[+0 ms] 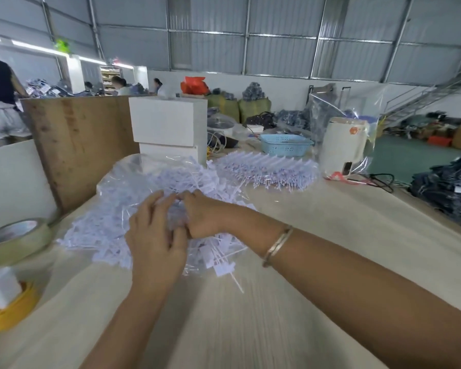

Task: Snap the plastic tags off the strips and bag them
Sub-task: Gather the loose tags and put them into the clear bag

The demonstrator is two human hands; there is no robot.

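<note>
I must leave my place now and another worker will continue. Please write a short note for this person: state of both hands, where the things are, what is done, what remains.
Left hand: over the loose tags, fingers curled; what it holds is hidden.
Right hand: fist closed beside the left, apparently gripping tags, contents hidden.
Bag: clear, open on the table, with the big tag pile in and around it.
Strips: unsnapped, lying behind the bag, near the blue basket.
Done: many tags already snapped off.
Left: snap the remaining strips, gather the spilled tags into the bag.
</note>
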